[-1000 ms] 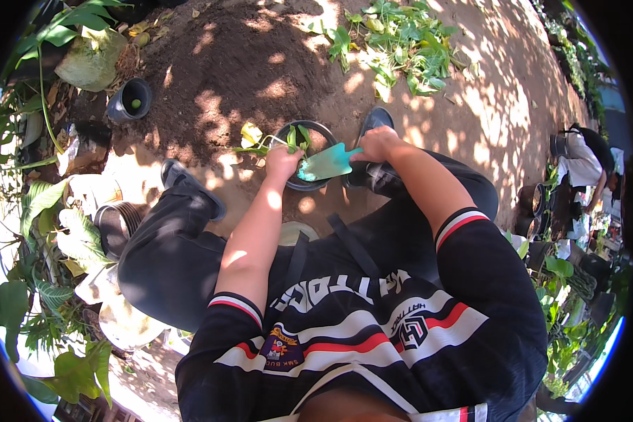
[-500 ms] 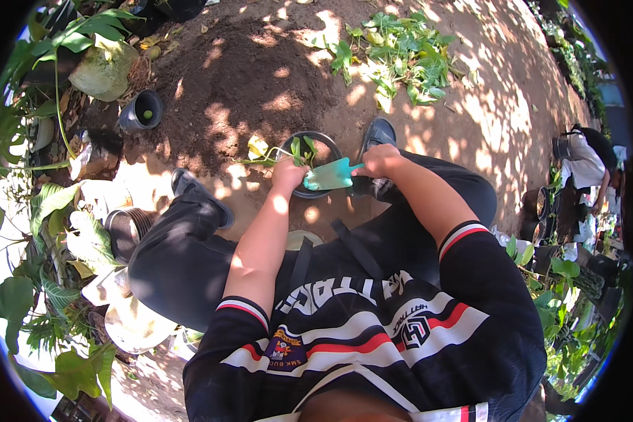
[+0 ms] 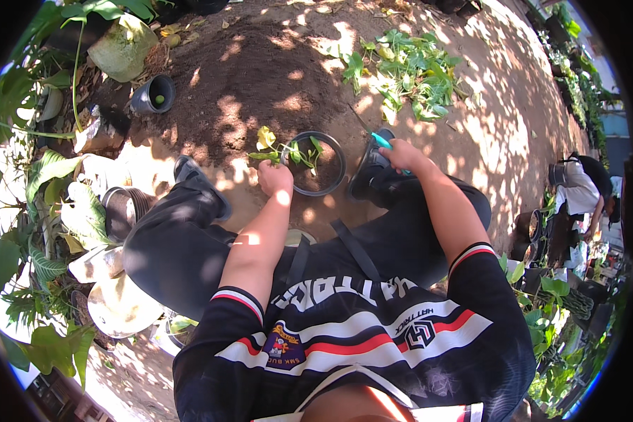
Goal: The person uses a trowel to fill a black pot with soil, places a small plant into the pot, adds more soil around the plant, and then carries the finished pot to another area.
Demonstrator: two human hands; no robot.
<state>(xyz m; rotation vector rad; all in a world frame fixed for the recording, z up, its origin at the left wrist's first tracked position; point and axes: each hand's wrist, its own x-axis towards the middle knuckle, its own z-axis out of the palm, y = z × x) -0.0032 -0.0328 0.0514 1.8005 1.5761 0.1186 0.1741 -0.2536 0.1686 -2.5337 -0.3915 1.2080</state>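
A black round pot [image 3: 342, 167] holding dark soil stands on the ground between my feet. A small leafy plant [image 3: 295, 151] leans over its left side, with green leaves inside the pot and a yellow leaf outside. My left hand [image 3: 276, 177] is at the pot's left rim, its fingers curled at the plant's stem; the fingertips are partly hidden. To the right of the pot, above my shoe, my right hand [image 3: 404, 156] grips a teal trowel [image 3: 382, 139]. The trowel is turned so that its blade shows only as a thin dark line pointing away from me.
Dark loose soil [image 3: 250, 77] spreads beyond the pot. A heap of cut leafy plants [image 3: 415, 74] lies far right of it. At left are a tipped black pot [image 3: 153, 95], stacked pots [image 3: 123, 207] and large-leaved plants. A person [image 3: 582, 184] bends over at the far right.
My right hand has drawn the trowel from over the pot to the right and turned it. My left hand has shifted slightly left, from inside the pot to its rim.
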